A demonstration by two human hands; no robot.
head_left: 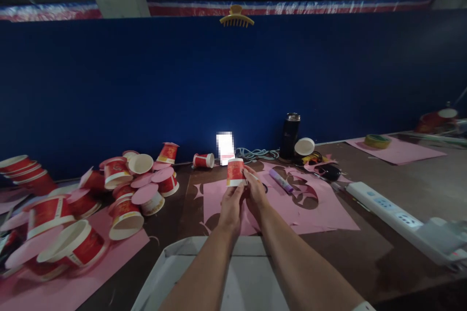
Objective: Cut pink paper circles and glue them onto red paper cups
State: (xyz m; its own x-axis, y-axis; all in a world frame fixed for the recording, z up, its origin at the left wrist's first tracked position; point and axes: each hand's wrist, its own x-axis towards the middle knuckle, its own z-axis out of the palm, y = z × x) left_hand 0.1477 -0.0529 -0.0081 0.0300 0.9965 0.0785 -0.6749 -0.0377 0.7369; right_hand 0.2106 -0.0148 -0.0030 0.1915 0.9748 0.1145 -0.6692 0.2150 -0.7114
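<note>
A red paper cup (235, 171) with gold print is held up over the table, in front of a bright screen. My left hand (231, 206) has its fingers closed on the cup's lower part. From the other side, my right hand (256, 188) grips the cup's right edge. Beneath the hands lies a cut sheet of pink paper (321, 216). Just right of the hands a purple glue stick (280, 181) rests on that sheet, beside round cut-outs. Part of a dark ring-shaped thing shows behind my right hand.
Many red paper cups (118, 173), several with pink discs on them, crowd the left side. A black flask (290, 136) stands by the blue partition (182, 73). A white power strip (394, 218) lies at right, with a tape roll (377, 141) behind. A pale tray-like surface (251, 277) is nearest.
</note>
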